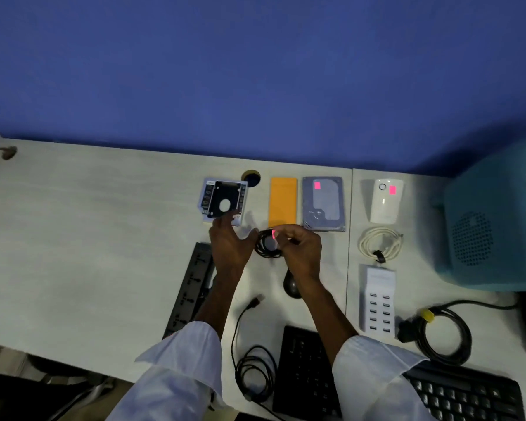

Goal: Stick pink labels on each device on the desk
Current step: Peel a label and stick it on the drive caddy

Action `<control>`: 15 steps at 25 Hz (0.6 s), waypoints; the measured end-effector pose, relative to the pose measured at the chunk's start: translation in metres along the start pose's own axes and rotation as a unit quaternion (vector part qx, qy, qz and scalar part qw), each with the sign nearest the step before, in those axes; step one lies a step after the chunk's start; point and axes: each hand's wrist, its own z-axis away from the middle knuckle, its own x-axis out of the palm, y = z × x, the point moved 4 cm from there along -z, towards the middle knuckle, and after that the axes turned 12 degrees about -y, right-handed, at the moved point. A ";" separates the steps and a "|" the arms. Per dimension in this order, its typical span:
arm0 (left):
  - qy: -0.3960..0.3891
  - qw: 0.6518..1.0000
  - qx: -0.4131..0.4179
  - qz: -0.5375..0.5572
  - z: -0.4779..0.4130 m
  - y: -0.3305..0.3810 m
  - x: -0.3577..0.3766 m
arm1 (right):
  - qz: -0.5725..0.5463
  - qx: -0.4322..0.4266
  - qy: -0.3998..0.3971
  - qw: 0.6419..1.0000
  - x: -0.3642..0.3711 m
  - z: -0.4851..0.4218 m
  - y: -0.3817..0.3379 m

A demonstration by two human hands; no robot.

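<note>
The right hand (pixel 301 250) pinches a pink label (pixel 274 234) above the black coil (pixel 266 250); the left hand (pixel 230 247), grip open, flanks it.

Nothing legible here, honestly. The small pink sticker (pixel 317 185) on the grey metal hard drive (pixel 324 208) looks blank, same with the pink square (pixel 392 189) on the white rounded plastic gadget (pixel 383 208). A third pink label (pixel 274 234) pinched in the right hand (pixel 301 249) shows no writing either. Print around the black drive caddy (pixel 223 197) is too blurry to read.
</note>
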 end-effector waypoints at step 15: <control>-0.067 0.976 -0.107 -0.178 -0.103 -0.032 -0.015 | -0.069 0.056 -0.045 0.995 0.045 -0.086 -0.006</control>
